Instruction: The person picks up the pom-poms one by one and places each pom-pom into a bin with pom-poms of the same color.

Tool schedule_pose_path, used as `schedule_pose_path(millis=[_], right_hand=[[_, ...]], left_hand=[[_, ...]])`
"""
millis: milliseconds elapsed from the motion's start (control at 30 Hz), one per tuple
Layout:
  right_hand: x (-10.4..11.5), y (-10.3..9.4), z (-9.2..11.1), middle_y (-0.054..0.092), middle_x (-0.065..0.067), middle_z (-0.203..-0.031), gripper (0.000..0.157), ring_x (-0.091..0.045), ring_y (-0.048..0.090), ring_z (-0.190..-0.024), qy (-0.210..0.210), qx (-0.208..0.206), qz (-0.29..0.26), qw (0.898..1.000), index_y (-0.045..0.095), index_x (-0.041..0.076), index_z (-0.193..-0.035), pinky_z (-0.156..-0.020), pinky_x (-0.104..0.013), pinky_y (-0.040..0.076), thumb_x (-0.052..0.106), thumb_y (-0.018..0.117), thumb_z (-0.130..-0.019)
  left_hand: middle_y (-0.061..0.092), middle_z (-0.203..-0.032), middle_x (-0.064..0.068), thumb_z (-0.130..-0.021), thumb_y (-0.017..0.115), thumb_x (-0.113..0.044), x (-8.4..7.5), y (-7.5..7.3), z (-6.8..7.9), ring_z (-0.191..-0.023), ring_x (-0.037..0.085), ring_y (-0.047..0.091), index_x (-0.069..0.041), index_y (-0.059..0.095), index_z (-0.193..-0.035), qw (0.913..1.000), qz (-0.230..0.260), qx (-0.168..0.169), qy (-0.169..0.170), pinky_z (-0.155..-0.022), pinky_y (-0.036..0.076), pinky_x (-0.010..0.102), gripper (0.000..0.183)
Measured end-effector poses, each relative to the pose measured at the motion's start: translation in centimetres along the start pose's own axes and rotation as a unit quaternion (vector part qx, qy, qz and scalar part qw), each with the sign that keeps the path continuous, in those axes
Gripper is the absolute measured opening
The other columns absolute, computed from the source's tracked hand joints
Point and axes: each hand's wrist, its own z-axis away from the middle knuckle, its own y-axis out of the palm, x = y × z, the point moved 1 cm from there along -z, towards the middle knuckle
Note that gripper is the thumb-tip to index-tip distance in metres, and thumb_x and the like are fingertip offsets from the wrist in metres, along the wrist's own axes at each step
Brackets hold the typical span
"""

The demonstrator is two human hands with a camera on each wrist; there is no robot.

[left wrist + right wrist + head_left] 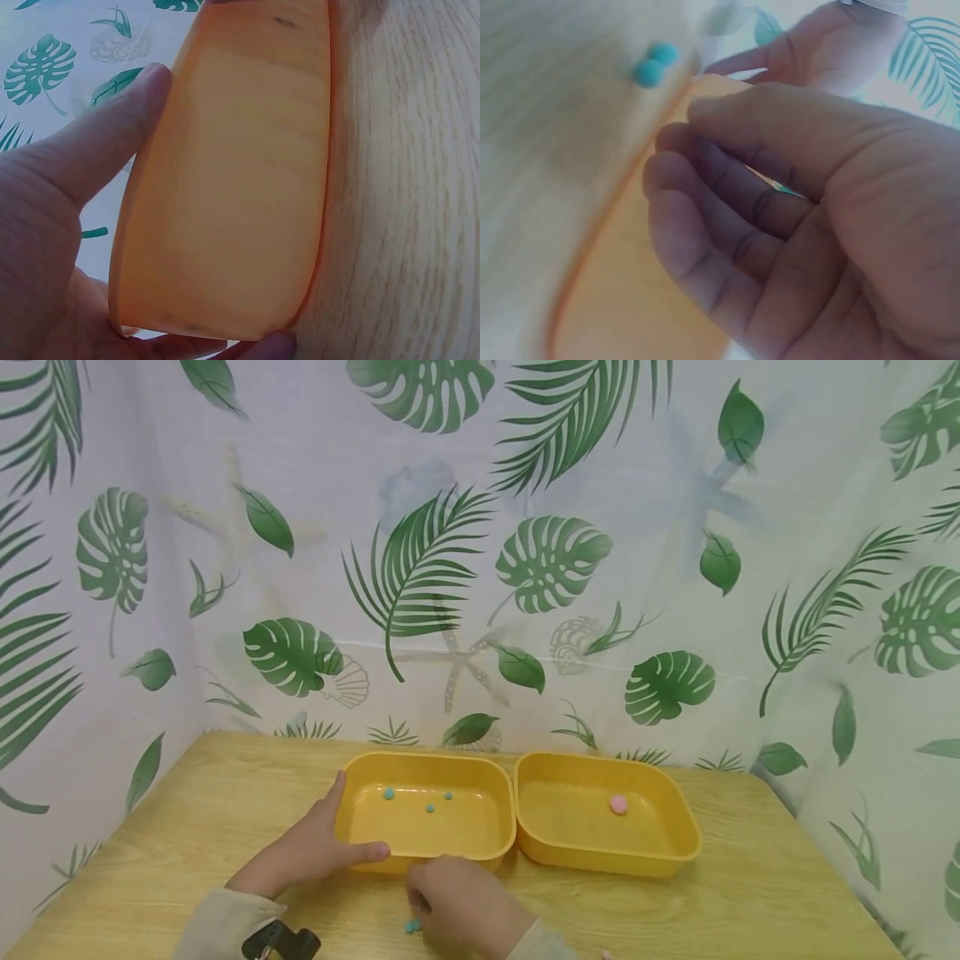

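My left hand (318, 843) grips the left end of a yellow plastic bin (420, 856), thumb on the near rim in the head view. In the left wrist view, the thumb lies along one rim and the other fingers wrap the end. Three small teal balls lie inside this bin. In front of it, my right hand (457, 897) hovers with loosely bent fingers beside two teal balls (656, 64) on the table. Nothing shows between its fingers in the right wrist view, where the thumb lies close to the index finger.
A second yellow bin (607, 857) stands to the right of the first, holding a pink ball (618, 804). Another small pink thing (606, 955) shows at the bottom edge. A leaf-printed cloth (480, 610) hangs behind the wooden table (735, 893).
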Motion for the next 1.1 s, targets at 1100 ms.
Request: schedule_pose_path(millis=[1100], right_hand=[[-1.1,-5.5,2.5,0.055,0.012,-0.074,0.011,0.002,0.047,-0.065,-0.03,-0.237,0.007,0.971,0.059,0.021,-0.081,-0.054,-0.01,0.039,0.013,0.066,-0.08]], left_hand=[[0.002,-0.155,0.028,-0.073,0.072,-0.061,-0.3,1.1,0.0,-0.139,0.049,0.011,-0.006,-0.015,-0.15,0.9998,-0.01,-0.01,-0.011,-0.107,0.019,0.064,0.129]])
